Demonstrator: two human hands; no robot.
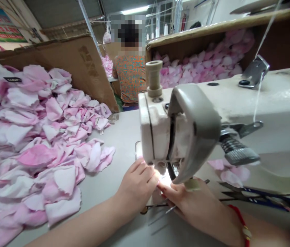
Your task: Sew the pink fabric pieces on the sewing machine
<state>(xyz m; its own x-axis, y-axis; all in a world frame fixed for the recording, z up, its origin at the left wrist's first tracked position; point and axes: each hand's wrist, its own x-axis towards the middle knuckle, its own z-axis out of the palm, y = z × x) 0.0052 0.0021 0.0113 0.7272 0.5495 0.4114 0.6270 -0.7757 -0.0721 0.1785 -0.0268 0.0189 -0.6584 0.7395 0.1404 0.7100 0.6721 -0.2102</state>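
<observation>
My left hand (137, 187) rests on the table right under the head of a cream sewing machine (176, 130), fingers curled and pressed down beside the lit needle area. Facing it from the right, my right hand (186, 200) has its fingertips pinched together near the presser foot; a red cord circles its wrist. What lies under the fingers is washed out by the machine's lamp, so I cannot make it out. A thin metal tool (170, 209) lies below my right hand.
A large heap of pink and white fabric petals (39, 147) covers the table's left side. Blue-handled scissors (263, 199) lie at the right. Cardboard boxes (83, 65) hold more petals behind. Another person (129, 75) sits ahead, back turned.
</observation>
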